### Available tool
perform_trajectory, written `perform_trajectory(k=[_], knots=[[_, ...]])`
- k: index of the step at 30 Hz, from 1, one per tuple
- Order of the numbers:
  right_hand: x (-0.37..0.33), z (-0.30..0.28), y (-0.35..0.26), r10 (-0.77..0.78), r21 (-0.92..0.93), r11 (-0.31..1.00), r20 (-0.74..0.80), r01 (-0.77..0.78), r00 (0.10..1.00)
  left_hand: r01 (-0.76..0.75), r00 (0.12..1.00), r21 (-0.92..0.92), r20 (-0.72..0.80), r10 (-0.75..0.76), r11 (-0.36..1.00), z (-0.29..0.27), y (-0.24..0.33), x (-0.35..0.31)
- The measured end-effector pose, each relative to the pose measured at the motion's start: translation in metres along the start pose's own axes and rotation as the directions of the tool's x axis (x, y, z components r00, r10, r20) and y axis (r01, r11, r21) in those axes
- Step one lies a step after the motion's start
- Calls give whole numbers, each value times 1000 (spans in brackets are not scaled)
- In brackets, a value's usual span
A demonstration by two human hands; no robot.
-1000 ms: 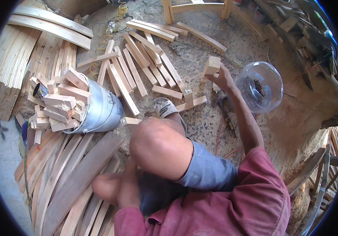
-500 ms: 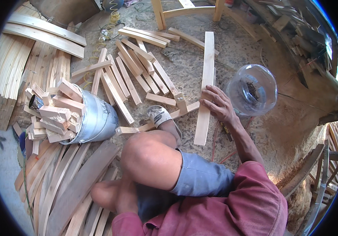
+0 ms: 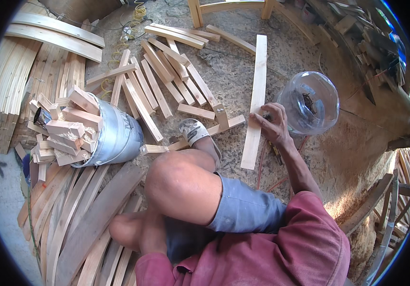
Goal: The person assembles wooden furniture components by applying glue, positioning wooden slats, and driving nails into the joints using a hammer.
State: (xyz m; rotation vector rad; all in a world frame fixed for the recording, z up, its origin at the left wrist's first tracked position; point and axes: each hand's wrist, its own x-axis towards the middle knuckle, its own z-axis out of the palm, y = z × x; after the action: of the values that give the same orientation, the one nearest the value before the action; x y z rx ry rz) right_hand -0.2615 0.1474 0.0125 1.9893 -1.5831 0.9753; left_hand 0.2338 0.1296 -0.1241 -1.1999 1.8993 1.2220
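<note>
Half a second earlier the long wooden slat (image 3: 256,100) lay under the right hand (image 3: 272,125) much as it does now; a second ago that hand was raised with a short block. So the slat has been laid down and is being steadied. It is pale, straight and flat on the sawdust floor, just left of the clear plastic jar (image 3: 310,102). Fingers spread, pressing its right edge. The left hand is hidden.

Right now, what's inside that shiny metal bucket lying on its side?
The metal bucket is stuffed with short, pale wood blocks that spill out of its mouth, plus a small dark cup-like thing at the edge. Whatever lies deeper in is hidden behind the blocks.
</note>
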Motion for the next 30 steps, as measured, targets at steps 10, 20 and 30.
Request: perform_trajectory(k=[10, 20, 30], knots=[[-4, -1, -1, 49, -21, 999, -16, -49, 999, 15, 1000, -11, -1, -15, 1000, 1, -4, -2], [5, 1, -1, 110, -46, 993, 57, -107, 992, 28, 1000, -39, 0, -28, 999, 7, -6, -20], [66, 52, 56, 163, -211, 974, 434, -76, 886, 77, 990, -32, -112, -80, 997, -31, -17, 28]])
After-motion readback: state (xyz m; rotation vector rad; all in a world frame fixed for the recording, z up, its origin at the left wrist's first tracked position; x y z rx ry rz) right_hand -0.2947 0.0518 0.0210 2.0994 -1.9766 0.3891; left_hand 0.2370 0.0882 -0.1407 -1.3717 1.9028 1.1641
